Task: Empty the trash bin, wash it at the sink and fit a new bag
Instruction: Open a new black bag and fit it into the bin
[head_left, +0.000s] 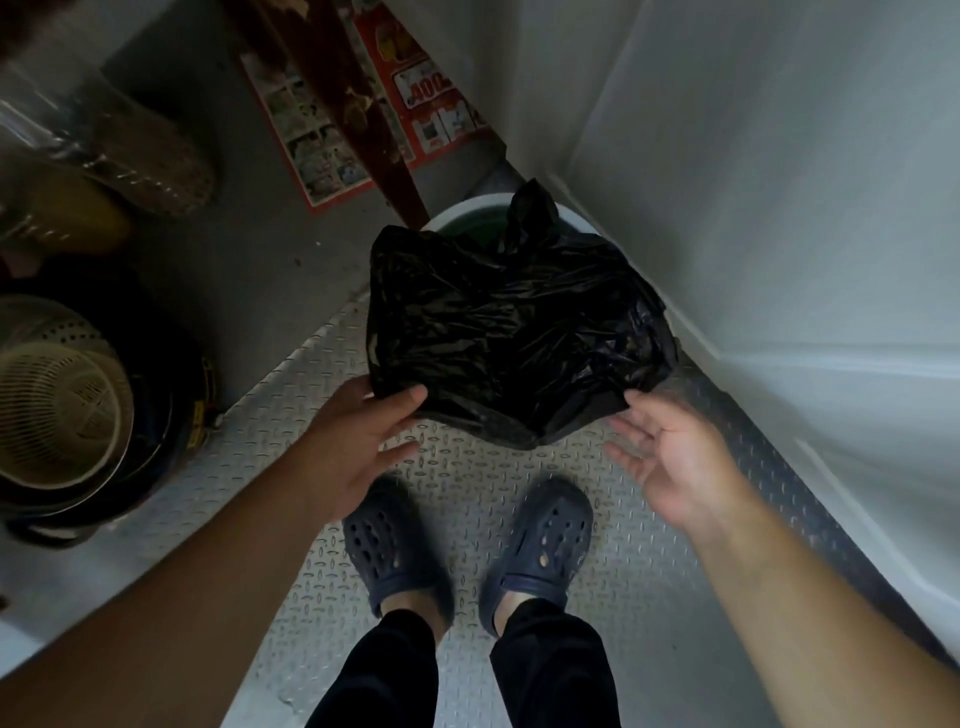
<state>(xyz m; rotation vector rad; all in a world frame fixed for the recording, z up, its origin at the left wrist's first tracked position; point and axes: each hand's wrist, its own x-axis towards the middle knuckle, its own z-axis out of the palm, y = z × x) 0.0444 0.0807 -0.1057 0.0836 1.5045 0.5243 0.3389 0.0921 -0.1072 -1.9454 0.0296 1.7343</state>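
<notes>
A crumpled black plastic bag (514, 332) is spread out in the middle of the view, above the floor. Behind it, mostly hidden, shows the pale rim and green inside of a trash bin (470, 218), set against the white wall. My left hand (358, 441) holds the bag's near left corner, thumb on top of the plastic. My right hand (670, 457) is palm up with straight fingers, its fingertips at the bag's near right corner. Whether it pinches the plastic I cannot make out.
I stand in dark clogs (395, 540) on a metal tread plate (467, 467). A stack of perforated baskets (62, 389) sits at the left. A red wooden leg (374, 119) and printed flyers (322, 130) lie ahead. A white wall (779, 208) runs along the right.
</notes>
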